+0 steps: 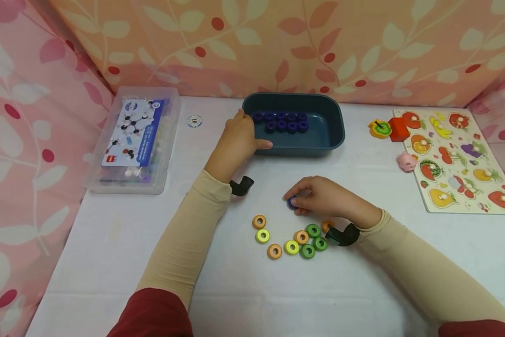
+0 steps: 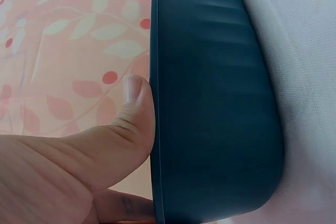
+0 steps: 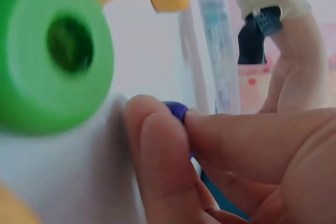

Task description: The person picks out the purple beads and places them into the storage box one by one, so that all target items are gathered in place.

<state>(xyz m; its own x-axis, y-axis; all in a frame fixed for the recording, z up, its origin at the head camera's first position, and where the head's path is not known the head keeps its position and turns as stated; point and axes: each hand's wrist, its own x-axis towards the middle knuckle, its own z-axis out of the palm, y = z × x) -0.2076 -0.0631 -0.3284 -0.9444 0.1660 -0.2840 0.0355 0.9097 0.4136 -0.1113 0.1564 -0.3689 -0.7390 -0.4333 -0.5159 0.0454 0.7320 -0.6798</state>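
A dark teal plastic tray [image 1: 325, 121] holds two rows of purple rings [image 1: 281, 125] toward its left part. My left hand [image 1: 237, 140] grips the tray's left front corner; in the left wrist view the thumb [image 2: 137, 106] lies along the rim. Between thumb and fingertips, my right hand [image 1: 325, 199] pinches a purple ring [image 1: 292, 202], in front of the tray and close over the table. The right wrist view shows that ring [image 3: 177, 109] mostly hidden by the fingers. Near this hand lie loose green rings [image 1: 307, 251], yellow rings [image 1: 291, 247] and orange rings [image 1: 274, 251].
A clear molecular model kit box [image 1: 164, 173] stands at the left, with a round chip [image 1: 194, 121] beside it. To the right are a fruit puzzle board [image 1: 454, 161], a red block [image 1: 398, 129], a pepper-shaped piece [image 1: 380, 128] and a small pink toy [image 1: 406, 161].
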